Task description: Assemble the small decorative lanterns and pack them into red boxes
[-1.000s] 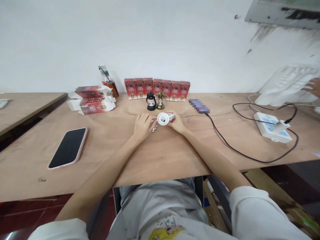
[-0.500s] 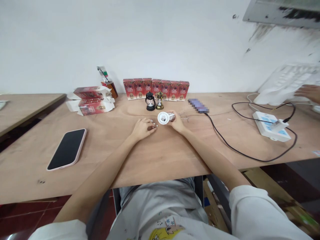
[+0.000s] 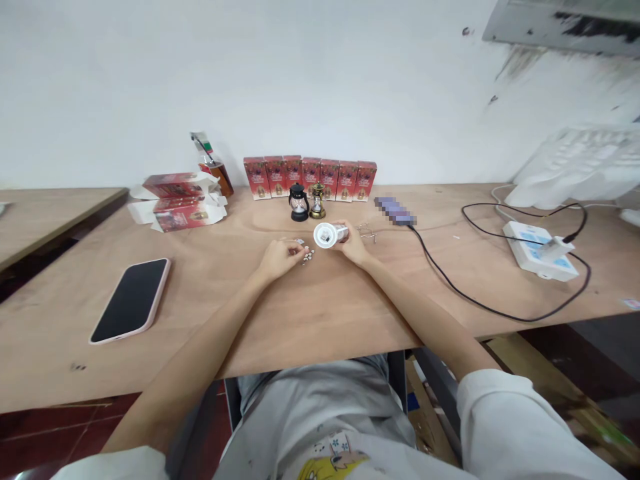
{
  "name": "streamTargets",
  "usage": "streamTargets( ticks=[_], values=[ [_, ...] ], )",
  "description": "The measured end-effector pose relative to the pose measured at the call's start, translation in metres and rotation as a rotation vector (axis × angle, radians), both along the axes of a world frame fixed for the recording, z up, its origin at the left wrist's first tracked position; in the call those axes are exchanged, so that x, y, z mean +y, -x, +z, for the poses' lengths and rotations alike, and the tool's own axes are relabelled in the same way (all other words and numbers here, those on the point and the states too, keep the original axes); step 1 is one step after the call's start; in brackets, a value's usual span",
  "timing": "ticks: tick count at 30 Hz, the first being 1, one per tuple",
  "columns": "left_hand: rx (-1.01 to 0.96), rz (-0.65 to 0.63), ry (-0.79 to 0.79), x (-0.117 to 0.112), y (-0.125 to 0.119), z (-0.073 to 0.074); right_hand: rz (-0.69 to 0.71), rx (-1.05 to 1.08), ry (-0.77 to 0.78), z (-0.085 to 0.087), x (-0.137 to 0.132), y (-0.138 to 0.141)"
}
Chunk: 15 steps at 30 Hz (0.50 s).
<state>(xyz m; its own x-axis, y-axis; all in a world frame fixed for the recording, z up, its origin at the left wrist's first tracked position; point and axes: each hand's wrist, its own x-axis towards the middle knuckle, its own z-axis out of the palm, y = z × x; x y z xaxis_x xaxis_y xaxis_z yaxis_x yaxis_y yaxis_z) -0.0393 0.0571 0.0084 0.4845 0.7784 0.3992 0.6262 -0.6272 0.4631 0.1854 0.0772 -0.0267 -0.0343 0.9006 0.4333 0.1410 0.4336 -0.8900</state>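
My right hand [image 3: 354,244] is closed around a small white lantern [image 3: 325,235] lying tilted, its round base facing me. A square recess with dark and silvery parts shows in that base. To its left, the thumb and fingertips of my left hand [image 3: 281,257] are pinched together beside several small silvery discs [image 3: 309,255] that look like button cells. Whatever is in that pinch is too small to make out. Behind my hands a black lantern [image 3: 299,203] and a gold-coloured lantern [image 3: 318,202] stand upright side by side.
Red boxes [image 3: 311,179] stand in a row by the wall. Opened red-and-white cartons [image 3: 183,202] and a bottle of brown liquid [image 3: 220,175] are back left; a phone [image 3: 133,300] lies left. Thin metal pieces [image 3: 369,233], a blurred-out phone [image 3: 395,211] and a power strip [image 3: 537,250] lie right.
My left hand's fingers have drawn from spread over the discs into a pinch, uncovering more discs. The right hand keeps hold of the white lantern. Another person's hand at the far right has gone from view.
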Motion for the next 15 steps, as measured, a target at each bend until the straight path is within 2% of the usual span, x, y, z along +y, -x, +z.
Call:
streamTargets(
  ticks=[5, 9, 15],
  values=[
    [0.082, -0.079, -0.063, -0.0011, -0.0015, 0.0011, -0.015, -0.028, -0.014, -0.0003, 0.0003, -0.0002],
    [0.121, -0.009, -0.061, -0.0010, -0.0002, 0.0030, -0.011, -0.023, -0.010, 0.0000, 0.0002, 0.0001],
    [0.163, 0.080, 0.080, -0.0002, 0.0011, 0.0041, -0.002, -0.020, -0.014, 0.0001, 0.0006, -0.0003]
  ],
)
